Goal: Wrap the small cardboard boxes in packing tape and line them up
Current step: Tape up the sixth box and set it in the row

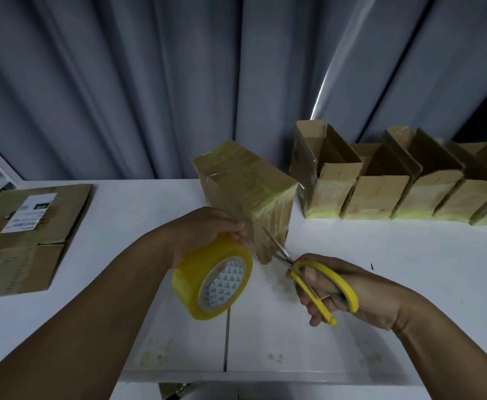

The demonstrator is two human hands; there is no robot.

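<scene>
A small cardboard box [245, 183] wrapped in glossy tape stands on the white table [121, 215] just beyond my hands. My left hand [204, 229] grips a yellowish roll of packing tape [212, 280], and a strip of tape runs from the roll to the box's near corner. My right hand [337, 290] holds yellow-handled scissors [320, 287], blades parted and pointing up-left at that strip. A row of several open-topped cardboard boxes [381, 180] with tape round their bases stands to the right along the back edge.
Flattened cardboard [25, 235] with a white shipping label lies at the table's left. A grey curtain [150, 82] hangs right behind the table. A seam [227, 336] splits the tabletop near the front edge.
</scene>
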